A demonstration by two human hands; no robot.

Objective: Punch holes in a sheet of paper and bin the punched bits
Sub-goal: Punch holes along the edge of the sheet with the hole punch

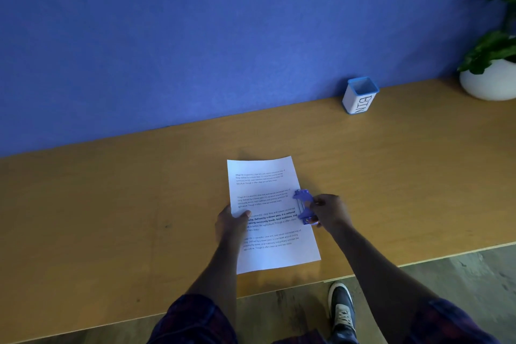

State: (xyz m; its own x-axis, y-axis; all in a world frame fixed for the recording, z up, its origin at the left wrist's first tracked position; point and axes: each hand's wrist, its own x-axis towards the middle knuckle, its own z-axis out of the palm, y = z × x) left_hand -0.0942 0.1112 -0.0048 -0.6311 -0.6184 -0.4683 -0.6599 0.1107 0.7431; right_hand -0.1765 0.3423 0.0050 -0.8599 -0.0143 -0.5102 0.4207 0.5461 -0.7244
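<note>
From the head camera, your left hand (231,220) lies on the left edge of the printed sheet of paper (272,215), thumb on top and fingers curled at the edge, pinning it flat on the wooden counter (111,218). Your right hand (331,211) has its fingers closed around the blue hole punch (304,206), which sits on the sheet's right edge. The white bin (360,96) with a blue rim stands well apart, far back by the blue wall (195,36), near a potted plant (494,64).

An office: wooden desk (139,204), blue partition (195,36) (felt-like), potted plant (494,64).
</note>
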